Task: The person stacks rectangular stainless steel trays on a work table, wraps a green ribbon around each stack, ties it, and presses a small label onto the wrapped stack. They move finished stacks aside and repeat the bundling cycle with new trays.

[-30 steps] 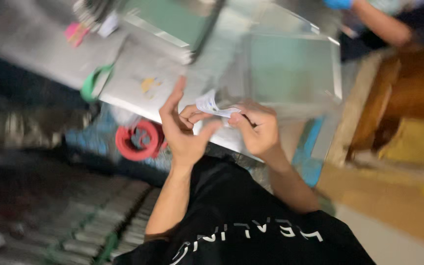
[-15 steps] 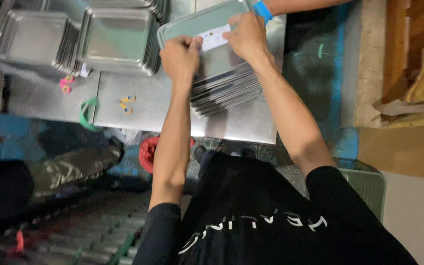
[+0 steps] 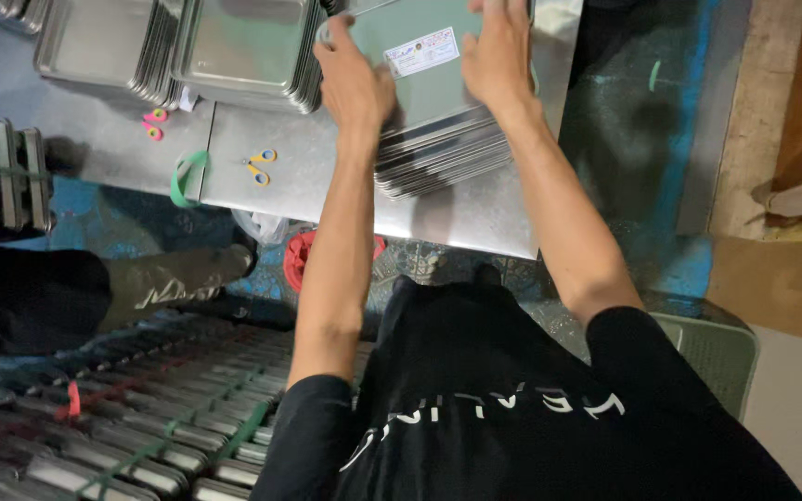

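Tray stack [image 3: 438, 153] | left hand [image 3: 356, 85] flat, fingers spread on top tray's left edge | right hand [image 3: 498, 51] flat on right edge | label [image 3: 421, 51] between | scissors [image 3: 260, 166] nearby

both hands press flat on the top tray of a stack of metal trays [image 3: 438, 148]: left hand [image 3: 356, 82] at its left edge, right hand [image 3: 498, 51] beside a white label [image 3: 421, 51]. small scissors [image 3: 258, 166] lie on the steel table [image 3: 327, 186] nearby.
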The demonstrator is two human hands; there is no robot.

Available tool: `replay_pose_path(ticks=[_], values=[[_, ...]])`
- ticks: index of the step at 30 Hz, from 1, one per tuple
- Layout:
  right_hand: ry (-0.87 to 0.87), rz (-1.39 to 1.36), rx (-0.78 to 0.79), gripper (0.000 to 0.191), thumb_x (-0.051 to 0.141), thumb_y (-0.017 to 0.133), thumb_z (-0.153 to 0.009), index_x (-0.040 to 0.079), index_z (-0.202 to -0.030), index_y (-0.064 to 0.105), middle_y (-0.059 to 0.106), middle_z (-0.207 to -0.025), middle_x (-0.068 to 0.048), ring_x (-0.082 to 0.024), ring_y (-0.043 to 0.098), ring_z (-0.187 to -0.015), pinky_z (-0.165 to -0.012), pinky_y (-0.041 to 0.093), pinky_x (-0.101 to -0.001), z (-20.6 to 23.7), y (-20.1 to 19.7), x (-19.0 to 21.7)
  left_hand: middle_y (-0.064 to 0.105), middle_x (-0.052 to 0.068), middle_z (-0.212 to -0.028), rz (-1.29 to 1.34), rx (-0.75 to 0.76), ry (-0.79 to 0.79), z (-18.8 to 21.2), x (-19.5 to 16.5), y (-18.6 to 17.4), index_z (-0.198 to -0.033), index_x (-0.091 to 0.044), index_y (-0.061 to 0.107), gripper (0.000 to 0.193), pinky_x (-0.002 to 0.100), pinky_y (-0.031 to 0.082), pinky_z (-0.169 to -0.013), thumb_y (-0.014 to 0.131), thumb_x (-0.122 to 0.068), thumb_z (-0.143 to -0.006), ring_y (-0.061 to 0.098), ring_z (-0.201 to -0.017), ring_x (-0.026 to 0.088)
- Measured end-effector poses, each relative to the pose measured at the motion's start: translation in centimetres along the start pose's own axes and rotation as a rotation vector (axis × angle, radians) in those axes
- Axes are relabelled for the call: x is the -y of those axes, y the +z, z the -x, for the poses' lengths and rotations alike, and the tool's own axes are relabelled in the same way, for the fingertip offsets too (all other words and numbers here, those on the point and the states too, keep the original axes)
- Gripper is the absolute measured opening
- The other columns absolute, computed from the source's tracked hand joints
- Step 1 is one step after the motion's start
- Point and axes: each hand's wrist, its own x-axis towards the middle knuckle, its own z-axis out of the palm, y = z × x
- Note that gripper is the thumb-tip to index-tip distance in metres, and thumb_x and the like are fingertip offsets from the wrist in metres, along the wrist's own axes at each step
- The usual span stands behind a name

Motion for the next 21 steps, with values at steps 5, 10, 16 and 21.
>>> replay_pose_path(ticks=[5, 10, 16, 21], values=[[-0.418, 0.390, 0.239, 0.054, 0.032, 0.074, -0.091, 0.010, -0.139, 0.061, 0.051, -0.161, -0.011, -0.043, 0.039, -0.141, -0.106, 0.031, -0.0601, 3.2, -1.2, 3.0, 0.033, 0.019, -0.164, -0.072, 0.171, 0.644, 1.1, 2.3, 1.7, -0.157, -0.008, 0.038, 0.063, 0.059, 0.023, -0.126, 0.064, -0.018, -0.100, 0.025, -0.155, 0.043], [-0.466, 0.488, 0.279, 0.057, 0.046, 0.067, -0.101, 0.013, -0.148, 0.059, 0.056, -0.156, -0.005, -0.036, 0.045, -0.141, -0.114, 0.030, -0.0610, 3.0, -3.0, 4.6, 0.018, 0.030, -0.165, -0.082, 0.346, 0.566, 1.6, 3.9, 2.8, -0.157, 0.013, 0.024, 0.081, 0.065, 0.007, -0.121, 0.059, -0.034, -0.102, 0.009, -0.153, 0.045], [-0.425, 0.548, 0.315, 0.069, 0.051, 0.071, -0.101, 0.002, -0.149, 0.061, 0.061, -0.138, -0.019, -0.043, 0.051, -0.130, -0.111, 0.033, -0.0596, 4.3, -2.6, 3.3, 0.025, 0.025, -0.165, 0.016, 0.304, 0.435, 4.5, 3.6, 1.6, -0.155, 0.009, 0.028, 0.087, 0.059, 0.008, -0.127, 0.062, -0.046, -0.097, 0.015, -0.156, 0.037], [-0.326, 0.472, 0.344, 0.048, 0.013, 0.070, -0.093, 0.003, -0.140, 0.064, 0.065, -0.146, -0.020, -0.045, 0.050, -0.139, -0.124, 0.041, -0.0538, 4.9, -1.5, 1.5, 0.043, 0.023, -0.153, 0.203, 0.274, 0.352, 4.0, 5.3, 3.2, -0.147, 0.006, 0.040, 0.079, 0.044, 0.025, -0.126, 0.067, -0.036, -0.086, 0.037, -0.146, 0.036]])
